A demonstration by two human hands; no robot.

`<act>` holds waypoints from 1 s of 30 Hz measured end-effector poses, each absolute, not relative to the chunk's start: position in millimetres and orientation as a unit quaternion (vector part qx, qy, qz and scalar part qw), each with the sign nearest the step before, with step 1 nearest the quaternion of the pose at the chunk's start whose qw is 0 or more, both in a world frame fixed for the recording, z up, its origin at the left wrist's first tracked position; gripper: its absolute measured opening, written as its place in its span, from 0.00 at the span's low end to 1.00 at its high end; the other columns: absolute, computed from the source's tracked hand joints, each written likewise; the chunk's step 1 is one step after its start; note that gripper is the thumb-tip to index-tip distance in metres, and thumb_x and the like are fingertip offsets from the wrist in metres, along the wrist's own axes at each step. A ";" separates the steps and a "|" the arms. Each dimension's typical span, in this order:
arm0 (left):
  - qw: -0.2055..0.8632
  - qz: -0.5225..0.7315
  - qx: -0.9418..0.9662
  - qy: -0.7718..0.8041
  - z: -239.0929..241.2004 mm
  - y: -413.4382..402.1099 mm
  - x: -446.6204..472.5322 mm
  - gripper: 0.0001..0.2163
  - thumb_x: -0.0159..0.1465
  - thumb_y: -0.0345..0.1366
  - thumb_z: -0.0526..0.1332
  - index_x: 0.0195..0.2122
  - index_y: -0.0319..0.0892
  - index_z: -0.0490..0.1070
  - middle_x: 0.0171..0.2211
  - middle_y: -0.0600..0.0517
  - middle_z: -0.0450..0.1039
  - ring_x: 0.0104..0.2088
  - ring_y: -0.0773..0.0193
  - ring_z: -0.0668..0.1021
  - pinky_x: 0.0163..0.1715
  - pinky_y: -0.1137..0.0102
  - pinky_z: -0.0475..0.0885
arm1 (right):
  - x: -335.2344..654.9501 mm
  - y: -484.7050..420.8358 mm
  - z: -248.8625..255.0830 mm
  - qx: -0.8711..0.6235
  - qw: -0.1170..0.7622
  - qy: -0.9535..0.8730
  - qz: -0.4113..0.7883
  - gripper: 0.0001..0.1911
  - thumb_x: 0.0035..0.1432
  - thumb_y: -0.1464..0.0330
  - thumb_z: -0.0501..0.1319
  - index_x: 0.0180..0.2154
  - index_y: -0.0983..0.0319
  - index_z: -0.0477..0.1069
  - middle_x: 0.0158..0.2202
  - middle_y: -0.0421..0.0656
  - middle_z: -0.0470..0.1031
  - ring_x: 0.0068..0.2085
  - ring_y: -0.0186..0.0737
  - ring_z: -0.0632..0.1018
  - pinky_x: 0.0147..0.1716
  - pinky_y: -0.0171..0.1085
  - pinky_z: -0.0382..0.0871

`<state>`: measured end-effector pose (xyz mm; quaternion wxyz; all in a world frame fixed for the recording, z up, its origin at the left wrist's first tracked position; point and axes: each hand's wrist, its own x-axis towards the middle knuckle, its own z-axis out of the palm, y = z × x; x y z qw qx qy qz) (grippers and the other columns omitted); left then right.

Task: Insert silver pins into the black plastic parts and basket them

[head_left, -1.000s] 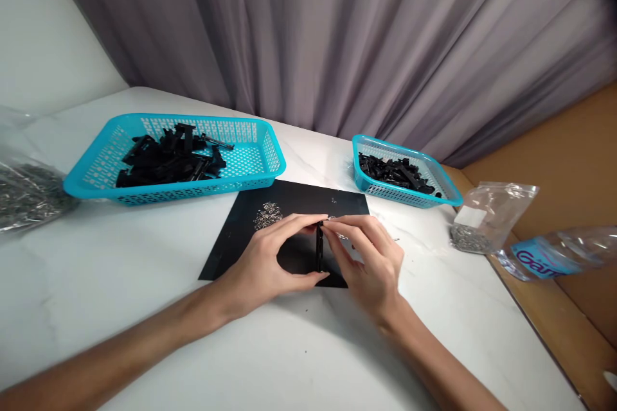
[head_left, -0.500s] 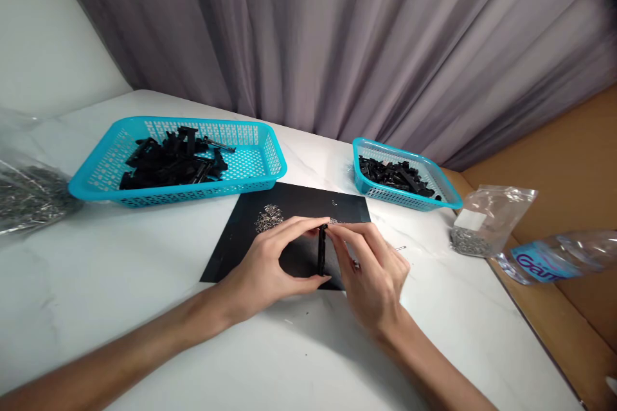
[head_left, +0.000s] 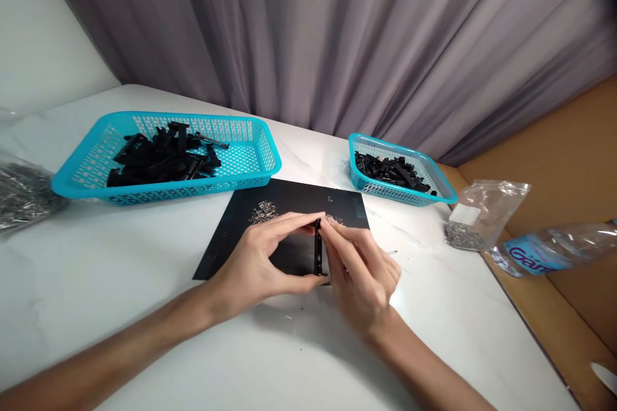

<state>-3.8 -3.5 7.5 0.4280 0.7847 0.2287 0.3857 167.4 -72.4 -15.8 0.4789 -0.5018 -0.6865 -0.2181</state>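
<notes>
A narrow black plastic part (head_left: 318, 249) stands on end between the thumb and fingertips of my left hand (head_left: 253, 263), above a black mat (head_left: 219, 244). Pressed together at the upper end of that part are the fingertips of my right hand (head_left: 366, 270); whatever they pinch is hidden or too small to name. Behind my left fingers, a pile of small metal pieces (head_left: 264, 210) lies on the mat. A second small pile (head_left: 333, 219) shows partly past my right fingers.
Two blue baskets, a larger one at left (head_left: 168, 194) and a smaller one at right (head_left: 402, 191), hold black plastic parts. Bags of metal pieces lie at far left (head_left: 26, 196) and right (head_left: 465, 236). A plastic bottle (head_left: 535, 253) lies at the table's right edge.
The whole view has shifted slightly. The black part has turned a little in my left hand, showing more of its side, and my right fingers have closed in against its upper end.
</notes>
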 end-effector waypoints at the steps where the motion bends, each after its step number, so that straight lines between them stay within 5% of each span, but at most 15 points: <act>1: 0.433 0.383 0.783 0.231 7.9 -3.0 -4.7 0.32 0.53 0.35 0.77 0.60 0.43 0.73 0.54 0.44 0.79 0.53 0.50 0.81 0.57 0.57 0.77 | 167.0 -71.5 -16.1 -0.495 0.486 -0.691 -0.205 0.28 0.65 0.81 0.61 0.61 0.53 0.71 0.45 0.45 0.83 0.39 0.40 0.85 0.34 0.37 0.77; 13: 0.455 0.353 0.780 0.244 6.3 -0.6 -6.0 0.31 0.53 0.36 0.77 0.58 0.43 0.74 0.49 0.45 0.80 0.48 0.52 0.82 0.52 0.58 0.80 | 179.0 -63.0 13.1 -0.537 0.554 -0.619 0.148 0.06 0.66 0.68 0.64 0.38 0.57 0.81 0.35 0.42 0.78 0.31 0.36 0.73 0.25 0.37 0.65; 21: 0.445 0.346 0.790 0.242 6.4 0.8 -5.6 0.30 0.52 0.36 0.77 0.57 0.43 0.75 0.48 0.45 0.80 0.48 0.52 0.82 0.52 0.58 0.79 | 186.2 -57.6 9.1 -0.538 0.572 -0.540 0.303 0.07 0.57 0.62 0.72 0.34 0.58 0.81 0.35 0.40 0.78 0.28 0.33 0.65 0.26 0.36 0.59; 30: 0.416 0.328 0.817 0.226 1.9 0.1 -6.9 0.29 0.54 0.38 0.76 0.58 0.45 0.73 0.50 0.47 0.78 0.49 0.53 0.81 0.53 0.60 0.77 | 205.7 -47.3 18.0 -0.517 0.496 -0.441 0.541 0.16 0.46 0.61 0.77 0.31 0.60 0.75 0.30 0.37 0.72 0.29 0.31 0.62 0.26 0.34 0.50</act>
